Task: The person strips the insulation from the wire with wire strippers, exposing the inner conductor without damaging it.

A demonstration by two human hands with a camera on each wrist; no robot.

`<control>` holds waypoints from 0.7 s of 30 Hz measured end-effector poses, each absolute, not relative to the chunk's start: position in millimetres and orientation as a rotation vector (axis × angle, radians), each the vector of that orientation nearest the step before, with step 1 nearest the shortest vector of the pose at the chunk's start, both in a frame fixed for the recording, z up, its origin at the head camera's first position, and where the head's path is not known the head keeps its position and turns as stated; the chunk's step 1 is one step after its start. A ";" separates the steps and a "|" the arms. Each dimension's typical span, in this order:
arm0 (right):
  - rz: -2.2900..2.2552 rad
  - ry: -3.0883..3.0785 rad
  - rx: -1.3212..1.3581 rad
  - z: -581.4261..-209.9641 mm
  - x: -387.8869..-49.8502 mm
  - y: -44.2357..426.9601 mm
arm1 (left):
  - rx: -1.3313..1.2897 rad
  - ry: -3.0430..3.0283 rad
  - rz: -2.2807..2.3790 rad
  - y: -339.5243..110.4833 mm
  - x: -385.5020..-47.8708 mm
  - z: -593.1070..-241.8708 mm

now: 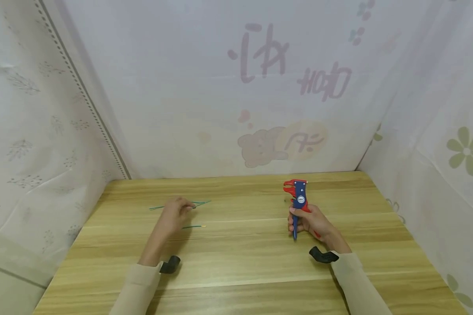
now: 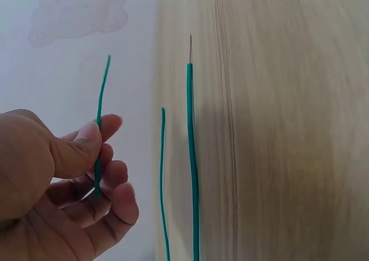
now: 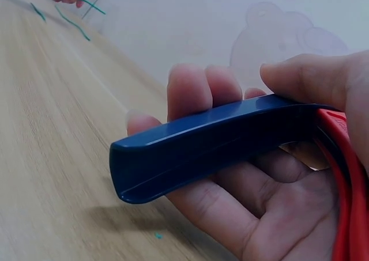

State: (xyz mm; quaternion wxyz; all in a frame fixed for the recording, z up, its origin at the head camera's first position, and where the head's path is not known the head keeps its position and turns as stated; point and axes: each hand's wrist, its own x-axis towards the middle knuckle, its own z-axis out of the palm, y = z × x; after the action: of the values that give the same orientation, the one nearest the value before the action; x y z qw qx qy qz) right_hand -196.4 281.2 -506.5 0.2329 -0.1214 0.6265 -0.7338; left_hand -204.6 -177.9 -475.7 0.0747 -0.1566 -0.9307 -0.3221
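Note:
My left hand (image 1: 174, 213) pinches a thin green wire (image 2: 102, 94) between thumb and fingers, one end pointing up in the left wrist view. Beside it on the table lie a second green wire (image 2: 162, 180) and a green wire with a bare copper end (image 2: 194, 157); the copper tip also shows in the head view. At the right, my right hand (image 1: 312, 222) grips a red and blue wire stripper (image 1: 301, 197) by its handles, its red jaws turned up and to the left. The blue handle (image 3: 213, 137) lies across the fingers in the right wrist view.
A small green scrap (image 3: 158, 235) lies on the wooden table (image 1: 240, 262) near the tool. Printed curtains (image 1: 181, 87) stand behind the table and at both sides. Black curved pieces (image 1: 171, 264) stick out at both sleeve cuffs.

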 end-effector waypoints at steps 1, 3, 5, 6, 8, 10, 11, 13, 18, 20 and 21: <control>-2.014 1.721 -0.337 -506.0 -196.3 280.7 | -0.476 -2.789 -0.972 -176.9 -204.2 -475.4; -2.011 1.725 -0.342 -505.0 -196.0 279.6 | -0.480 -2.783 -0.979 -174.9 -203.6 -475.5; -2.008 1.729 -0.343 -504.1 -195.6 278.3 | -0.498 -2.775 -0.998 -173.1 -202.4 -475.6; -2.007 1.729 -0.344 -503.8 -195.4 277.6 | -0.509 -2.768 -1.003 -172.2 -201.9 -475.7; -2.006 1.730 -0.344 -503.3 -194.8 276.9 | -0.521 -2.758 -1.016 -170.0 -200.7 -475.8; -2.005 1.730 -0.349 -502.8 -194.1 276.0 | -0.536 -2.748 -1.033 -167.9 -199.3 -474.9; -2.006 1.731 -0.352 -502.6 -193.8 275.5 | -0.539 -2.745 -1.035 -166.8 -198.6 -474.2; -2.005 1.734 -0.358 -501.9 -193.2 274.5 | -0.547 -2.741 -1.053 -165.1 -197.1 -472.5; -2.004 1.742 -0.364 -498.6 -191.7 272.0 | -0.568 -2.754 -1.094 -160.5 -194.2 -466.4; -2.000 1.746 -0.364 -497.2 -191.6 270.9 | -0.571 -2.760 -1.108 -158.3 -193.3 -463.9; -1.999 1.745 -0.364 -496.5 -191.8 270.3 | -0.579 -2.760 -1.113 -157.3 -192.9 -462.8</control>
State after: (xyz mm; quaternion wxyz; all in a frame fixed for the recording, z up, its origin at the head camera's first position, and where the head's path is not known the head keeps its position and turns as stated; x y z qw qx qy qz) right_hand -191.8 270.3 -496.5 0.2296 -0.1324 0.6341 -0.7265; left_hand -192.9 -157.3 -462.8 0.0547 -0.1905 -0.9090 -0.3666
